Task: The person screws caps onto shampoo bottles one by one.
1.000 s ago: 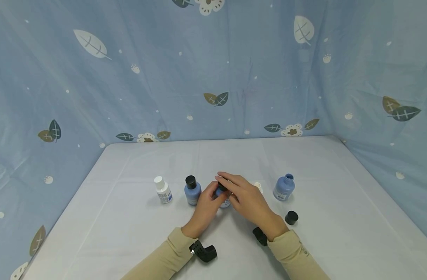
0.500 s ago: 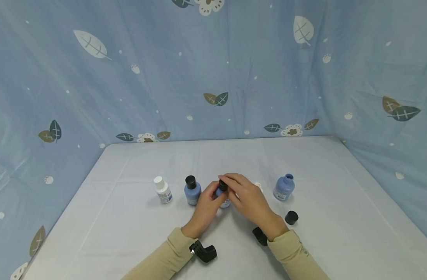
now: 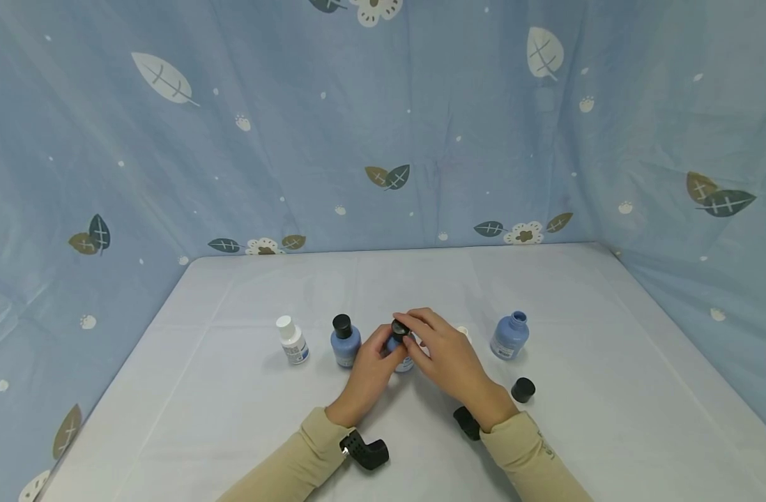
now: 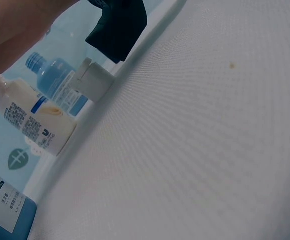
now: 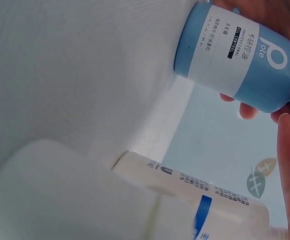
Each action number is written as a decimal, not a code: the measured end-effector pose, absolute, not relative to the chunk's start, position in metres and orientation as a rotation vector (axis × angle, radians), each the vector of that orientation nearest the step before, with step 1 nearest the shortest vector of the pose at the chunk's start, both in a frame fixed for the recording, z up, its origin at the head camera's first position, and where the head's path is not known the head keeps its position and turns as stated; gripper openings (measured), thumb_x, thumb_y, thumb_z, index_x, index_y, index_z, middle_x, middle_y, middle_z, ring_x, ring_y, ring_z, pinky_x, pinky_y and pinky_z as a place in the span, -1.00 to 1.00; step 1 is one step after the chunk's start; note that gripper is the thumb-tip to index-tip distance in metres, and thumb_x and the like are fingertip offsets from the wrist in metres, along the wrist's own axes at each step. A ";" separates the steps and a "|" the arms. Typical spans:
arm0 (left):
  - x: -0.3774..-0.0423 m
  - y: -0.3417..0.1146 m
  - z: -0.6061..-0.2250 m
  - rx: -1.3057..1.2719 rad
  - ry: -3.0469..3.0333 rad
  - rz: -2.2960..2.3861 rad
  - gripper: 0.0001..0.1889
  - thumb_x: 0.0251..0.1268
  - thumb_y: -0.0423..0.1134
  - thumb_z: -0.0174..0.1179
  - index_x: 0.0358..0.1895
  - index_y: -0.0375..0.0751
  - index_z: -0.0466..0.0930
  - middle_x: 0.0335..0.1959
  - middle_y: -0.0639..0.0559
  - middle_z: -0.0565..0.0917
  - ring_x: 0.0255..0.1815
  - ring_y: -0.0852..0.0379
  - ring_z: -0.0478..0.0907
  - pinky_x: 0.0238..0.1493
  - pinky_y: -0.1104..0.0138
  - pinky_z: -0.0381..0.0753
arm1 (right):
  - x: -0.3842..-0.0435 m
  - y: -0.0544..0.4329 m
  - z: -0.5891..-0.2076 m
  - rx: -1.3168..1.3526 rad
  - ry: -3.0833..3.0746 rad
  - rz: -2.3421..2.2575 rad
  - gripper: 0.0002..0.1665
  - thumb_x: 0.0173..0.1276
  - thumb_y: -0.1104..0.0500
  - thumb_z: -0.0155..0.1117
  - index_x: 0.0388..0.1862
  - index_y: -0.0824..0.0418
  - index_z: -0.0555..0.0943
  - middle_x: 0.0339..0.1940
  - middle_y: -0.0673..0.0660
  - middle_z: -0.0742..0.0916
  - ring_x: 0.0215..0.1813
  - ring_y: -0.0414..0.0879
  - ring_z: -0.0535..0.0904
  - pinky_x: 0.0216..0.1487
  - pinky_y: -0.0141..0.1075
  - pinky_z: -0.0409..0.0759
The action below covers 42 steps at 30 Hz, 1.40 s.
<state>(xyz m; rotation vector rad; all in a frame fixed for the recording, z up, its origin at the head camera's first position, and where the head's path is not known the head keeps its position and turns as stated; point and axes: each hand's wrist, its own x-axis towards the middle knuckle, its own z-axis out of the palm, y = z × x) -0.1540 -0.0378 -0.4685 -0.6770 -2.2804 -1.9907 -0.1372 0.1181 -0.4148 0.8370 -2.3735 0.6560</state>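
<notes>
A blue bottle [image 3: 406, 364] with a black cap [image 3: 400, 330] stands between the hands in the head view. My left hand [image 3: 371, 366] grips the bottle's body around its side. My right hand [image 3: 447, 355] pinches the black cap between thumb and fingers. The right wrist view shows this blue bottle's [image 5: 225, 55] printed white label, with fingers behind it and at its shoulder. Left of the hands stand another blue bottle [image 3: 346, 346] with a black cap and a white bottle [image 3: 293, 341] with a white cap.
An uncapped blue bottle [image 3: 509, 338] stands right of the hands, a loose black cap [image 3: 523, 390] nearer the front. Mostly hidden behind the right hand is a white bottle [image 4: 40, 115]. A loose white cap [image 4: 93, 81] sits on the white tabletop [image 3: 232, 418].
My right fingers have shifted around the black cap, from lying across its top to its sides, and more of the cap shows. My left hand and the bottle stay in place.
</notes>
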 end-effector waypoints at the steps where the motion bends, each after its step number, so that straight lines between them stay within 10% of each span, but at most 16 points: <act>1: -0.155 -0.038 -0.470 -0.681 -2.276 -1.991 -0.75 0.27 -0.18 0.06 0.02 0.07 0.46 -0.10 0.15 0.50 -0.04 0.16 0.46 -0.03 0.31 0.44 | -0.137 0.118 -0.415 0.834 -2.379 0.660 -0.55 0.25 0.17 0.16 0.14 0.12 0.45 0.00 0.02 0.52 -0.11 -0.17 0.50 -0.21 -0.32 0.52; 18: -0.141 -0.040 -0.444 -0.676 -2.303 -2.014 -0.72 0.28 -0.22 0.04 0.05 -0.08 0.46 -0.10 0.12 0.49 -0.03 0.05 0.46 -0.03 0.31 0.43 | -0.137 0.117 -0.416 0.794 -2.372 0.686 -0.54 0.25 0.08 0.18 0.14 0.08 0.45 -0.05 -0.01 0.51 -0.31 -0.22 0.46 -0.40 -0.40 0.46; 42: -0.141 -0.039 -0.442 -0.671 -2.325 -1.969 -0.73 0.27 -0.23 0.06 0.02 -0.14 0.45 -0.10 0.04 0.50 -0.04 0.05 0.45 -0.05 0.28 0.44 | -0.136 0.118 -0.415 0.901 -2.358 0.656 -0.49 0.24 0.24 0.13 0.21 0.12 0.40 0.18 0.02 0.46 0.14 -0.14 0.40 -0.08 -0.30 0.48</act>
